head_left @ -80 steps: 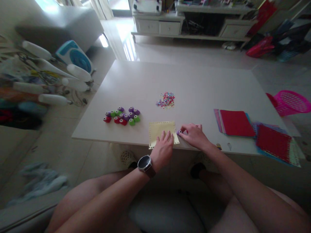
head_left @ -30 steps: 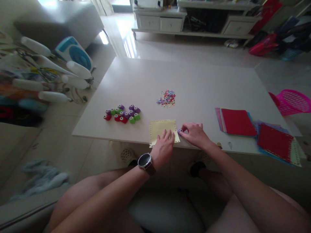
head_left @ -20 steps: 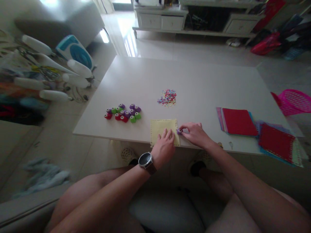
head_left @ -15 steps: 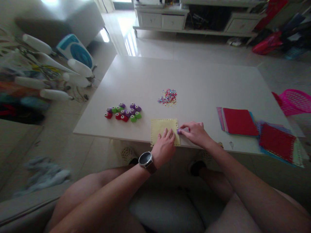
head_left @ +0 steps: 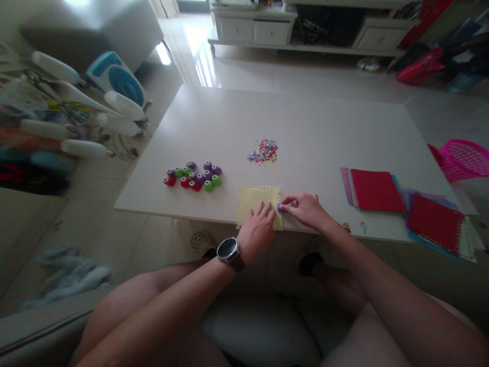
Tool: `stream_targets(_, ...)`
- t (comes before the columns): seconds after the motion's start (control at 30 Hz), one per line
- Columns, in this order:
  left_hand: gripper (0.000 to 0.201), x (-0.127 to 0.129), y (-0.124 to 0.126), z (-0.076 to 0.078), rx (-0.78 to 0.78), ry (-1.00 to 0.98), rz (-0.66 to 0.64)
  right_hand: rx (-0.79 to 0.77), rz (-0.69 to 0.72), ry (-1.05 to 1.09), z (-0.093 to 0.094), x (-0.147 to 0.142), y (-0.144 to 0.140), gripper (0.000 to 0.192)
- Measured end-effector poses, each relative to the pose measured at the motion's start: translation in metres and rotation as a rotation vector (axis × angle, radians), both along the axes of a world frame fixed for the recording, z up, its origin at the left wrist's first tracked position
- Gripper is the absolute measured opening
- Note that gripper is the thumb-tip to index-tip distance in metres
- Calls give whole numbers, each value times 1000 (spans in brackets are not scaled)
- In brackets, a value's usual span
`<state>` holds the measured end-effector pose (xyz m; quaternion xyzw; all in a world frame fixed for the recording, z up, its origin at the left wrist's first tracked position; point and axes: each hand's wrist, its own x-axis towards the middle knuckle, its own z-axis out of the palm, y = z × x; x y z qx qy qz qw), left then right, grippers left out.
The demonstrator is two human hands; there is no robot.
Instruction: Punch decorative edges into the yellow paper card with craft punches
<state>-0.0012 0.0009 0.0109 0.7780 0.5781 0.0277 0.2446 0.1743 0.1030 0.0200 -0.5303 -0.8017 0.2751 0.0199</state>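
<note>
- Table, near edge: passes right at the near side of the yellow sheet, little or no surface in front of it. Whether the sheet overhangs: cannot tell. White top runs from the sheet leftward to the table's left edge; beyond the right hand, another stretch of it before the paper stacks.
- Sheet: pale yellow, roughly square, lying flat. Rows of small holes along left, far and right sides; some show on the near side too, partly covered.
- Purple punch: small, mostly hidden by fingers, at the sheet's right side. Paper inside its slot: cannot tell.
- Left hand: palm down, fingers slightly spread, pressed on the sheet's near right part; watch on that wrist. Purple punch just right of its fingertips.
- Right hand: thumb and fingers narrowed in a pinch on the purple punch.
- Spare punches: purple, green and red, clustered left of the sheet, apart from both hands.
- Right end: red-topped stack, and touching it, holed stack, fanned out.
- Confetti: multicoloured pile beyond the sheet.
- Far edge: tabletop continues past the confetti; then glossy floor and white cabinet.
</note>
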Motion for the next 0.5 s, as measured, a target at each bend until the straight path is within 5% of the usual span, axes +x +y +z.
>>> stream_targets(0.5, 88, -5, 6, -3, -47, -53, -11, -117, -86, -132, 4, -18, 14, 6)
